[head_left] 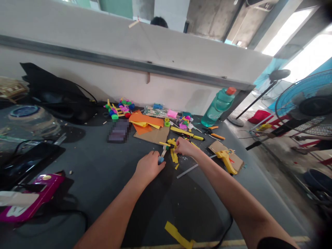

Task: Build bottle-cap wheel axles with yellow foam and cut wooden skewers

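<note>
My left hand [148,168] is closed around a small assembled piece [161,159] with a blue round end and a white stick. A green part and a thin yellow stick [164,144] show at its far end. Just right of it, my right hand [184,147] has its fingers pinched at the yellow paper strips [174,156]; whether a strip is between the fingertips is hidden. A yellow cutter knife [187,133] lies beyond the right hand. Orange paper [147,121] rests on cardboard [153,135] behind both hands.
A yellow glue gun [226,162] lies on cardboard at the right, near orange-handled pliers [217,135]. A green bottle [218,108] stands by the wall. At the left are a clear jar [35,121] and a magenta power strip [46,193]. A fan [311,103] stands beyond the table's right edge.
</note>
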`<move>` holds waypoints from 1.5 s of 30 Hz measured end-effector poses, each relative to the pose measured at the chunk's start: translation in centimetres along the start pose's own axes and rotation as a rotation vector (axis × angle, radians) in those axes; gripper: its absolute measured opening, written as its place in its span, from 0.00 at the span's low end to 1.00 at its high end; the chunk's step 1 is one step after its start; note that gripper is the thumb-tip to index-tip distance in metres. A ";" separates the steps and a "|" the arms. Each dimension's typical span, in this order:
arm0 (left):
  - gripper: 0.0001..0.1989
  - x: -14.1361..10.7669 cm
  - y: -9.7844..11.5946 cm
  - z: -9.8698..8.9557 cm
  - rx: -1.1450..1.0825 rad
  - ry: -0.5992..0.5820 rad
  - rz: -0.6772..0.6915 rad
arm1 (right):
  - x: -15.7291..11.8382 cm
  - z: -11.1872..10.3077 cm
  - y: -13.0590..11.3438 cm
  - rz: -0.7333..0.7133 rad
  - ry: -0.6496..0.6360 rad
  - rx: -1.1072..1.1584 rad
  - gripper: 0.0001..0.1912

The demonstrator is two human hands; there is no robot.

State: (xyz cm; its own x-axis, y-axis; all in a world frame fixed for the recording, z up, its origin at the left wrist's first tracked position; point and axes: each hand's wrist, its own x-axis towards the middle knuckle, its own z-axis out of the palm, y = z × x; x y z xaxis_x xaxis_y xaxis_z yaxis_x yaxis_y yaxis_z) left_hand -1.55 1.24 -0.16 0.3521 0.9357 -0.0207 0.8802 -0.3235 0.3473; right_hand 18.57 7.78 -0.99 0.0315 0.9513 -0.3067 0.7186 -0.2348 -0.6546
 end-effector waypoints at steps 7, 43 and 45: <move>0.15 -0.3 0.2 -0.2 -0.038 0.015 0.013 | -2.1 -1.3 0.3 -0.089 0.022 0.219 0.08; 0.30 3.8 -1.1 0.0 -0.589 -0.049 0.293 | -6.4 -0.5 1.9 -0.227 0.067 0.925 0.14; 0.25 3.3 -1.2 -0.4 -0.626 -0.078 0.310 | -6.6 -0.6 1.8 -0.230 0.070 0.911 0.13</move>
State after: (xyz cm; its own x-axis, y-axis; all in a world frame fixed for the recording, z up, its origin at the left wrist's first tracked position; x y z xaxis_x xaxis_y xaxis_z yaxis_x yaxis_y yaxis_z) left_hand -1.60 4.75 -0.32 0.5992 0.7933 0.1075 0.3951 -0.4099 0.8221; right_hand 20.04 1.25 0.26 0.0192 0.9966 -0.0797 -0.1064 -0.0772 -0.9913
